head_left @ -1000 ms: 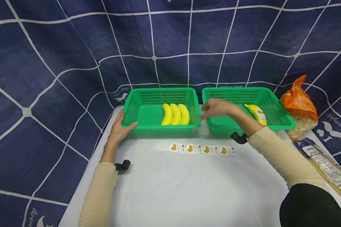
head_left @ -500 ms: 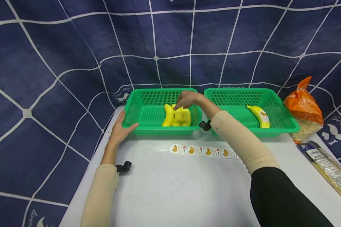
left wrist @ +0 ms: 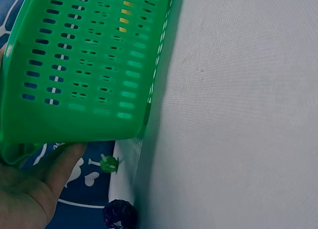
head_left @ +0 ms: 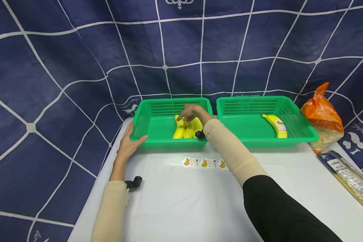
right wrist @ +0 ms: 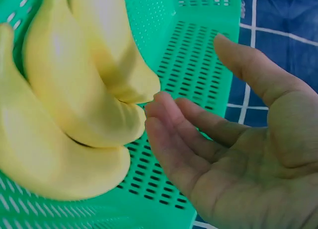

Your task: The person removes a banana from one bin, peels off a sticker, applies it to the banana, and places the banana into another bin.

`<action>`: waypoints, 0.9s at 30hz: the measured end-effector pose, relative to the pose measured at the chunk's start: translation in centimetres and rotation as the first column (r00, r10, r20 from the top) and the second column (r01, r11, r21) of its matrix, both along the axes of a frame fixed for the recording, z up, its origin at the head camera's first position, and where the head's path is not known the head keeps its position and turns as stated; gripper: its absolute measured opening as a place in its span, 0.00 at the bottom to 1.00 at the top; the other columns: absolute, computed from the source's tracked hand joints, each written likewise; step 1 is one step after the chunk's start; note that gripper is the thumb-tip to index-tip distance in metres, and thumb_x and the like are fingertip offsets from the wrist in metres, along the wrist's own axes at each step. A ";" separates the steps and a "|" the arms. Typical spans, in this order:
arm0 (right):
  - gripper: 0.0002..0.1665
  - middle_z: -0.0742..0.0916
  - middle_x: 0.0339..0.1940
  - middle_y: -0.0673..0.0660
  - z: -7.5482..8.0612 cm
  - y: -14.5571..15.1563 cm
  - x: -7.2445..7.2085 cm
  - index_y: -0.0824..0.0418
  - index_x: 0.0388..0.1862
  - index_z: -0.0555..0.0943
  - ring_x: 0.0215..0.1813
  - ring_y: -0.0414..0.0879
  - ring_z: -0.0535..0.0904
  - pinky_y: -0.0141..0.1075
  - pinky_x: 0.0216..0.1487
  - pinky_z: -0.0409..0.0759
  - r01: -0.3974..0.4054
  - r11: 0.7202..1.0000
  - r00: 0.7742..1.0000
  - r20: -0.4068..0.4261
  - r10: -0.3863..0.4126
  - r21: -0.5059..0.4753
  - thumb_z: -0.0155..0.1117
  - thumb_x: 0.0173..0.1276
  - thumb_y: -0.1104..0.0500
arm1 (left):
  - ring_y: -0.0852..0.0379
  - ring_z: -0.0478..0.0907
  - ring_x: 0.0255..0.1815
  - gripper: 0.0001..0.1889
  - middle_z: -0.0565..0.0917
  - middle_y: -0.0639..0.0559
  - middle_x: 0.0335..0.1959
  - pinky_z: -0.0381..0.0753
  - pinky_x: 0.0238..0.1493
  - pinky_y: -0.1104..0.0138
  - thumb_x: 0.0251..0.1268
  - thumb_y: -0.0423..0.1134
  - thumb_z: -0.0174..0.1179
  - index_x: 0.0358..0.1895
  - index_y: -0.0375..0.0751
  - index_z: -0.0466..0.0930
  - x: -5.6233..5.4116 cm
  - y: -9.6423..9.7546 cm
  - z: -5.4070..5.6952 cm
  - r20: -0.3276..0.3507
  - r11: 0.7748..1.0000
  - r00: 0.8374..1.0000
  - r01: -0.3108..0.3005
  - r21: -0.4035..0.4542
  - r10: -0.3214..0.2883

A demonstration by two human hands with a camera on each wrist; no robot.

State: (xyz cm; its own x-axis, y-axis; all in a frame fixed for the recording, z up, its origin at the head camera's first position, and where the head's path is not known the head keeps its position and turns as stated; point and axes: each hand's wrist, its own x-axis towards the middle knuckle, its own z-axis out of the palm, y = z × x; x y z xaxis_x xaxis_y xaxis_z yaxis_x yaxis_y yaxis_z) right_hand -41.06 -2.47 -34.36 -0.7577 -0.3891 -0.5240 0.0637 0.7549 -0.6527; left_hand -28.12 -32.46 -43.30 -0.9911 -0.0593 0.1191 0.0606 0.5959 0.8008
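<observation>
In the left green basket (head_left: 160,144) several yellow bananas (head_left: 178,130) lie side by side. My left hand (head_left: 127,144) rests against that basket's left front corner, fingers straight along its side and thumb apart. In the left wrist view the thumb (left wrist: 64,164) lies by the basket's corner. My right hand (head_left: 192,111) is over the far ends of the bananas. The right wrist view shows its fingertips right at the tip of the middle banana (right wrist: 74,75), with the thumb spread away and nothing gripped.
A right green basket (head_left: 266,144) holds one banana (head_left: 276,126) with a sticker. A strip of banana stickers (head_left: 208,163) lies on the white table (head_left: 181,201), partly hidden by the right sleeve. An orange bag (head_left: 322,116) and a long flat package (head_left: 348,178) are at the right.
My right hand has moved left from between the baskets into the left basket, over the bananas' far ends. My left hand stays at the basket's corner.
</observation>
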 end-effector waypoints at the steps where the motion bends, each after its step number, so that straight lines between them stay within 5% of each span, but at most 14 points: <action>1: 0.39 0.79 0.61 0.66 -0.2 -0.1 -0.2 0.68 0.68 0.65 0.50 0.53 0.81 0.42 0.66 0.77 0.018 1.000 1.000 0.009 -0.018 0.001 0.67 0.66 0.52 | 0.49 0.37 0.82 0.54 0.41 0.55 0.82 0.42 0.79 0.47 0.57 0.57 0.67 0.79 0.46 0.41 -0.1 0.1 0.0 -0.002 1.000 1.000 0.000 0.002 0.000; 6: 0.53 0.75 0.64 0.63 -0.8 -0.4 -0.8 0.61 0.79 0.48 0.58 0.54 0.77 0.40 0.66 0.76 0.116 0.993 0.992 0.058 -0.117 0.016 0.69 0.64 0.52 | 0.48 0.37 0.82 0.54 0.40 0.57 0.82 0.43 0.79 0.45 0.57 0.58 0.67 0.79 0.48 0.40 -0.1 0.4 0.0 0.007 1.000 1.000 -0.008 -0.001 0.008; 16: 0.47 0.75 0.68 0.64 -1.7 -1.4 -1.6 0.61 0.76 0.57 0.63 0.53 0.78 0.38 0.64 0.78 0.147 0.989 0.981 0.122 -0.150 0.029 0.69 0.65 0.52 | 0.49 0.38 0.82 0.54 0.42 0.59 0.81 0.43 0.79 0.45 0.57 0.58 0.67 0.79 0.49 0.42 0.2 0.1 -0.1 0.007 1.000 1.000 -0.024 -0.005 0.024; 27: 0.32 0.83 0.58 0.65 -2.8 -3.2 -2.2 0.66 0.63 0.74 0.56 0.54 0.83 0.40 0.58 0.82 0.113 0.984 0.993 0.010 -0.116 0.136 0.70 0.64 0.54 | 0.50 0.39 0.82 0.54 0.43 0.58 0.81 0.43 0.79 0.45 0.56 0.57 0.68 0.79 0.51 0.43 0.1 0.0 -0.1 0.003 0.999 1.000 -0.027 0.018 0.027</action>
State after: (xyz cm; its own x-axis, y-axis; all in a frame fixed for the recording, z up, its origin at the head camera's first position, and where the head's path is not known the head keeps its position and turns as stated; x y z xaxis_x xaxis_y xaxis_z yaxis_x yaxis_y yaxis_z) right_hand -43.29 -5.69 -37.19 -0.7831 -0.2255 -0.5796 0.1655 0.8228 -0.5437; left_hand -27.98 -32.49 -43.40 -0.9894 -0.0877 0.1154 0.0430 0.5830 0.8113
